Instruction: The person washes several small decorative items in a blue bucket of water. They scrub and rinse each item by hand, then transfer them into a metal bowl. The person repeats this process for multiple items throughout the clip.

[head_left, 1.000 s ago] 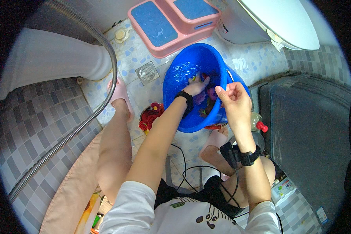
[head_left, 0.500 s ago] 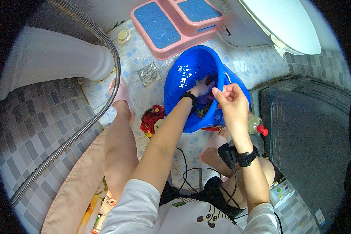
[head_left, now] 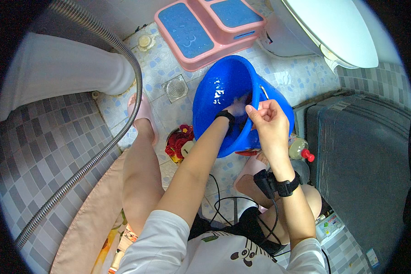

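A blue plastic bucket [head_left: 208,86] leans over on the tiled floor between my feet, its mouth facing up and to the left. My right hand [head_left: 270,118] pinches the right part of its rim, thumb on the near side. Inside the bucket reaches my left hand [head_left: 238,108], a black band round its wrist; its fingers are blurred and hidden in shadow. Dark contents lie deep in the bucket around those fingers, too dim to make out. Just left of the bucket, red flower shapes [head_left: 180,139] fill a round container on the floor.
A pink step stool [head_left: 201,59] with blue treads stands beyond the bucket, near a square floor drain [head_left: 175,88]. A toilet [head_left: 301,27] is at the far right. A metal shower hose [head_left: 118,128] hangs across the left. A bottle with a red cap [head_left: 300,150] stands beside the bucket.
My left hand has gone slightly deeper and to the right inside the bucket, and the purple and dark contents seen before are now mostly hidden. My right hand keeps its grip on the rim.
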`<state>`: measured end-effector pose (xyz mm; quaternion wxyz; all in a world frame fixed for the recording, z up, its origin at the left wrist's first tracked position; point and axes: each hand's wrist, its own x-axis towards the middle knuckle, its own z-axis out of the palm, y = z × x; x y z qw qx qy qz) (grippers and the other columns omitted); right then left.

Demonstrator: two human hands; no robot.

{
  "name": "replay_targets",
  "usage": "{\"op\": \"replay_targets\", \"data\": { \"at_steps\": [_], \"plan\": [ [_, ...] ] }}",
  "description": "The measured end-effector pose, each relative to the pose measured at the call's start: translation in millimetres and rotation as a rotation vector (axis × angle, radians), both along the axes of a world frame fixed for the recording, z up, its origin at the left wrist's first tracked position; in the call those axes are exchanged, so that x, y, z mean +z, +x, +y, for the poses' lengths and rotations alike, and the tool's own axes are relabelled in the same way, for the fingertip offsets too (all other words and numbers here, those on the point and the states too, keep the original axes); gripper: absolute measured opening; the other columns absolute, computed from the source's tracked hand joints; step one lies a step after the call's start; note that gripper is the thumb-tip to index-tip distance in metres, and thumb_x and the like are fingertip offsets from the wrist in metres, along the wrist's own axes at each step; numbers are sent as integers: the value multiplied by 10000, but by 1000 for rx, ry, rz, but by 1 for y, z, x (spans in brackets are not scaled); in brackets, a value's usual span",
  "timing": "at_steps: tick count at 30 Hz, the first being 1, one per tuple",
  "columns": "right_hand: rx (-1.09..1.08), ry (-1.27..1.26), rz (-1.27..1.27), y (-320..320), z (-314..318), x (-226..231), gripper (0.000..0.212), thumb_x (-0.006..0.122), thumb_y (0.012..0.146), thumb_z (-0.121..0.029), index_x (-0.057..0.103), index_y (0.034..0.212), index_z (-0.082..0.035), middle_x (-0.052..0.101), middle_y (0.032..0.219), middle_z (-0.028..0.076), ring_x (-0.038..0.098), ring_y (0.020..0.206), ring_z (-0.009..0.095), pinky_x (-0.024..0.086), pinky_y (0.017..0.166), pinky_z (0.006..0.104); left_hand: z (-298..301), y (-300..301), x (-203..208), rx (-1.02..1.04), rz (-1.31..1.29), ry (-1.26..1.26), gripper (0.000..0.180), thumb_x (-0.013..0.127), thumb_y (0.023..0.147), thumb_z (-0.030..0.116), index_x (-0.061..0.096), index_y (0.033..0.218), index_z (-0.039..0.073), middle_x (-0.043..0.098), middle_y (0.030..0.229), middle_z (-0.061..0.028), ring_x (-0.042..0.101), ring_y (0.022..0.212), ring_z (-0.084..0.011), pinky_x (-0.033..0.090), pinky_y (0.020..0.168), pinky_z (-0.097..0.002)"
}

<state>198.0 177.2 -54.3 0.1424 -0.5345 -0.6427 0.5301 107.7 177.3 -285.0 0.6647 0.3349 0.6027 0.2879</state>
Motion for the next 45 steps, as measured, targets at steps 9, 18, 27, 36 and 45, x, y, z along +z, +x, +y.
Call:
{"op": "replay_targets", "data": {
  "at_steps": [9, 18, 27, 36, 45],
  "plan": [
    [-5, -29, 19, 11, 11, 4, 200, 747, 884, -133, 581, 922, -28, 588, 739, -26, 533, 628, 32, 447, 563, 179, -6, -40, 11, 2, 391, 77, 437, 465, 990, 339, 613, 1275, 43, 589, 1295, -239, 576, 1185, -384, 437, 1021, -428],
    [-4, 39, -14, 10, 10, 2, 212, 742, 891, -154, 580, 935, -24, 608, 746, -5, 556, 631, 44, 463, 561, 191, -75, -66, 3, 267, 75, 2, 501, 468, 1030, 411, 533, 1392, 71, 567, 1382, -82, 507, 1266, -195, 356, 1095, -329],
    [-5, -10, 47, 3, 2, -4, 247, 758, 869, -160, 581, 936, -1, 614, 720, 16, 568, 626, 63, 471, 554, 225, -99, -70, 15, 245, -159, -254, 693, 520, 965, 531, 325, 1530, 180, 354, 1539, -88, 371, 1372, -285, 353, 1092, -451],
    [31, -27, 3, -9, -5, -4, 225, 742, 882, -141, 575, 937, 0, 616, 722, 13, 567, 621, 63, 471, 552, 222, -78, -90, 20, 197, -343, -399, 761, 496, 968, 533, 145, 1574, 233, 141, 1626, -135, 231, 1421, -490, 324, 1063, -667],
    [78, -85, 21, -14, -10, -3, 189, 717, 911, -136, 568, 954, -27, 609, 756, 0, 565, 638, 56, 479, 578, 203, -55, -74, 31, 257, -361, -378, 757, 496, 992, 441, 81, 1583, 211, 141, 1625, -164, 211, 1464, -395, 192, 1143, -613]
  ]
}}
